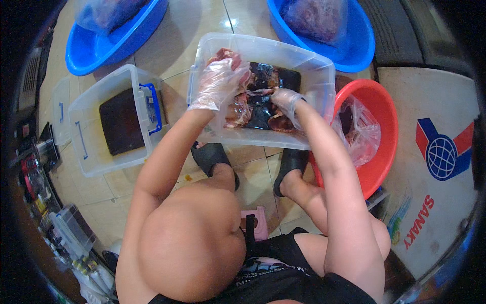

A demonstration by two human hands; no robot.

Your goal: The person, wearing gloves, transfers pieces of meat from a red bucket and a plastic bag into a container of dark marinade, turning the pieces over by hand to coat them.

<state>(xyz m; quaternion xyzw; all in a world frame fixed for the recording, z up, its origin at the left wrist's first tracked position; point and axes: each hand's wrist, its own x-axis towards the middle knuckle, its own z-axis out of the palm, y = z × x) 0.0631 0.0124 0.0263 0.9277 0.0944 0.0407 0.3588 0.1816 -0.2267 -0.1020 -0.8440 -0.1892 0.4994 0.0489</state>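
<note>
A clear plastic tub (315, 64) stands on the floor before me, with dark liquid and pieces of raw meat (239, 110) in it. My left hand (220, 81), in a thin clear plastic glove, is closed on a chunk of raw meat (226, 55) at the tub's left side. My right hand (285, 99), gloved the same way, is over the dark liquid at the right, its fingertips pinching a thin strip of meat (262, 92) that stretches towards the left hand. A darker piece of meat (283, 123) lies below the right hand.
Another clear tub (87, 159) with dark liquid stands at the left. Two blue basins (79, 60) (360, 57) hold bagged meat at the top. A red basin (389, 114) with a plastic bag (364, 140) sits at the right, beside a white Sanaky appliance (398, 87). A pink stool (261, 224) is below me.
</note>
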